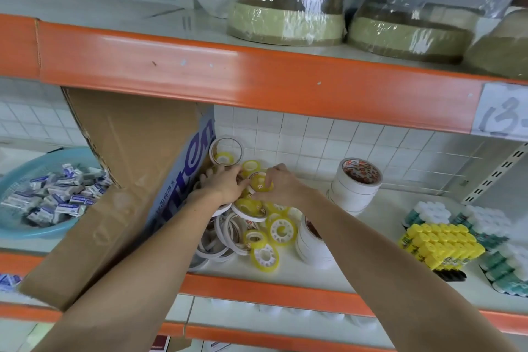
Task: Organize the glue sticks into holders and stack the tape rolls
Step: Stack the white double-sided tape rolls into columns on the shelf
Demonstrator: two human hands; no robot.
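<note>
Yellow tape roll: up off the heap, caught between both hands, near the back of the shelf.
Right hand: fingers curled over the roll's right side, pinching it.
Left hand: fingertips closed on the roll's left edge.
Tape heap: yellow and white rolls jumbled below the hands, running to the shelf's front edge.
White tape stack: upright, right of the hands, toward the back.
Glue sticks: yellow-capped and white-capped bundles at the shelf's right end.
Cardboard box: leaning just left of the heap.
Blue basin: far left, full of small packets.
</note>
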